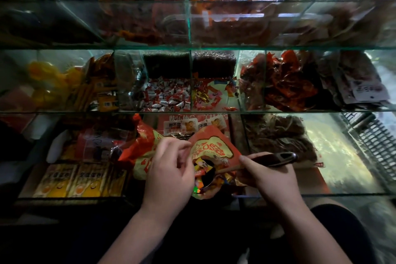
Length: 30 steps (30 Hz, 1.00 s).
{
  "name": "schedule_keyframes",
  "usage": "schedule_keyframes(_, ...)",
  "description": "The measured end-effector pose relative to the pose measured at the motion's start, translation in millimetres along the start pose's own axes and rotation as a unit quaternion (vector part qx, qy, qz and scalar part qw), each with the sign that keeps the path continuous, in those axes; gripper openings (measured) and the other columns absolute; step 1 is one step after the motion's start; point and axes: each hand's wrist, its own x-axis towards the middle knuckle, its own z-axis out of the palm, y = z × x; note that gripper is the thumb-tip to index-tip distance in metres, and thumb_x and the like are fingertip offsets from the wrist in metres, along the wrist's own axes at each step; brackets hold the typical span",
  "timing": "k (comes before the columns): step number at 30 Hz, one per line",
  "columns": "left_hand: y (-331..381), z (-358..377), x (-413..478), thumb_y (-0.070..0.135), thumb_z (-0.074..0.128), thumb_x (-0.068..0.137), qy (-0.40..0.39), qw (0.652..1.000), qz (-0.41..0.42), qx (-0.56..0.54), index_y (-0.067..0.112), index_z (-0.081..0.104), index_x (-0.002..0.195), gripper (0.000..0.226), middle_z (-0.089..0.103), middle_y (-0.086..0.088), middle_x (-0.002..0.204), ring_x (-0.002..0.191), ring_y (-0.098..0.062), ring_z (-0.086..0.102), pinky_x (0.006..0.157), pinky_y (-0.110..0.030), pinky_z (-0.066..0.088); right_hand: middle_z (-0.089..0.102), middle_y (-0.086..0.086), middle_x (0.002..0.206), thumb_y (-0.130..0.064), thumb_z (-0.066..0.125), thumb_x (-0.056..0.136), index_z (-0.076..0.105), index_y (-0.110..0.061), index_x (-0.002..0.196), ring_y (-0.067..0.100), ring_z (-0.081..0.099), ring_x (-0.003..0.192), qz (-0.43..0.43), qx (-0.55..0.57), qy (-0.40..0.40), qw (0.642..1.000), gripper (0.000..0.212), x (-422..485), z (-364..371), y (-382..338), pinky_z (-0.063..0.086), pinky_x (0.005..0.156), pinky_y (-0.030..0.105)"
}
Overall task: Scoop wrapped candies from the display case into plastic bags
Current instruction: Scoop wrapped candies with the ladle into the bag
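**A:** Start at the left. What holds the bag open?

**B:** The left hand [169, 167] pinches the left rim of the bag [214, 148], fingers curled tight on the film. The bag sits mouth-up at the front edge of the display case [192, 111].

**A:** Risk at that point?

**B:** If the pinch slackens, I expect the mouth to fold shut. The load would then spill outside, possibly onto the yellow packets [70, 180] to the left.

**A:** Contents?

**B:** Wrapped candies [200, 178] show inside the mouth. The bowl of the scoop [274, 159] is down among them.

**A:** And the right side?

**B:** The right hand [270, 176] grips the scoop handle, fingers closed round it. I cannot tell whether the thumb also pins the right rim.

**A:** Risk there?

**B:** Two. Tipping the bowl fast could bounce candies over the rim. The bowl edge could also catch the thin film on the way out, tearing it or dragging the bag off the ledge.
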Motion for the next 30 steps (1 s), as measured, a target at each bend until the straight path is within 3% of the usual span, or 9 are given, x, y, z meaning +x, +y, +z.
schedule_keyframes(2, 7, 11, 9, 0.017, 0.071, 0.09, -0.081, 0.996, -0.04, -0.022, 0.033, 0.064, 0.108, 0.025, 0.053, 0.027, 0.106, 0.103, 0.002, 0.057, 0.082, -0.013, 0.052, 0.079, 0.012, 0.079, -0.017, 0.086, 0.08, 0.079, -0.021, 0.08, 0.029, 0.079, 0.077, 0.015, 0.008, -0.023, 1.0, 0.007, 1, -2, -1, 0.065, 0.073, 0.043)
schedule_keyframes(5, 1, 30, 16, 0.033, 0.069, 0.092, -0.185, 0.971, -0.133, 0.068, 0.031, 0.057, 0.134, 0.043, 0.05, 0.02, 0.123, 0.123, -0.007, 0.052, 0.105, -0.03, 0.049, 0.079, 0.007, 0.075, -0.02, 0.084, 0.081, 0.079, -0.025, 0.078, 0.022, 0.079, 0.073, 0.002, 0.006, -0.004, 1.0, 0.007, -1, -5, 0, 0.064, 0.066, 0.034)
schedule_keyframes(7, -4, 37, 15, 0.037, 0.067, 0.093, -0.201, 0.957, -0.169, 0.12, 0.025, 0.049, 0.143, 0.054, 0.05, 0.009, 0.135, 0.13, -0.014, 0.048, 0.109, -0.032, 0.042, 0.078, 0.003, 0.072, -0.024, 0.082, 0.081, 0.078, -0.028, 0.077, 0.019, 0.078, 0.071, -0.016, 0.0, 0.026, 1.0, 0.007, -3, -8, -1, 0.063, 0.061, 0.029)
schedule_keyframes(10, -12, 43, 12, 0.044, 0.061, 0.094, -0.215, 0.946, -0.191, 0.147, 0.022, 0.04, 0.149, 0.063, 0.045, 0.002, 0.145, 0.136, -0.021, 0.043, 0.109, -0.036, 0.04, 0.078, 0.008, 0.076, -0.025, 0.081, 0.081, 0.076, -0.023, 0.077, 0.026, 0.078, 0.075, -0.032, 0.021, 0.034, 0.999, 0.006, -9, -12, -4, 0.064, 0.072, 0.042)
schedule_keyframes(13, -16, 49, 13, 0.057, 0.056, 0.093, -0.27, 0.931, -0.189, 0.154, 0.022, 0.028, 0.155, 0.077, 0.033, -0.001, 0.157, 0.145, -0.023, 0.032, 0.116, -0.042, 0.032, 0.078, 0.011, 0.073, -0.023, 0.076, 0.085, 0.074, -0.024, 0.074, 0.029, 0.078, 0.07, -0.054, 0.067, 0.034, 0.996, 0.011, -15, -15, -13, 0.061, 0.057, 0.031)
schedule_keyframes(15, -18, 53, 15, 0.064, 0.052, 0.092, -0.297, 0.923, -0.185, 0.16, 0.025, 0.018, 0.158, 0.084, 0.021, 0.001, 0.163, 0.151, -0.023, 0.019, 0.121, -0.047, 0.026, 0.078, 0.01, 0.076, -0.036, 0.073, 0.079, 0.076, -0.029, 0.08, 0.03, 0.078, 0.073, -0.061, 0.07, 0.03, 0.995, 0.008, -17, -16, -18, 0.063, 0.061, 0.034)
schedule_keyframes(18, -20, 55, 14, 0.067, 0.046, 0.094, -0.251, 0.947, -0.158, 0.126, 0.03, 0.02, 0.157, 0.078, 0.02, 0.008, 0.163, 0.151, -0.016, 0.016, 0.122, -0.045, 0.024, 0.079, 0.003, 0.081, -0.065, 0.063, 0.066, 0.073, -0.041, 0.093, 0.024, 0.078, 0.083, -0.055, 0.032, 0.016, 0.998, 0.038, -15, -18, -19, 0.06, 0.085, 0.048)
schedule_keyframes(20, -21, 55, 10, 0.065, 0.042, 0.096, -0.191, 0.966, -0.141, 0.106, 0.031, 0.027, 0.156, 0.07, 0.028, 0.011, 0.16, 0.148, -0.012, 0.02, 0.121, -0.043, 0.026, 0.079, 0.0, 0.078, -0.071, 0.06, 0.065, 0.07, -0.046, 0.096, 0.022, 0.078, 0.081, -0.047, 0.037, 0.001, 0.998, 0.041, -16, -19, -19, 0.058, 0.084, 0.046)
schedule_keyframes(30, 2, 47, 17, 0.058, 0.044, 0.099, -0.079, 0.993, -0.072, 0.048, 0.036, 0.031, 0.155, 0.061, 0.026, 0.016, 0.161, 0.15, -0.006, 0.014, 0.123, -0.034, 0.013, 0.076, 0.008, 0.068, -0.041, 0.076, 0.061, 0.078, -0.028, 0.073, 0.034, 0.077, 0.065, -0.13, 0.182, 0.011, 0.975, 0.018, -33, -34, -44, 0.061, 0.057, 0.031)
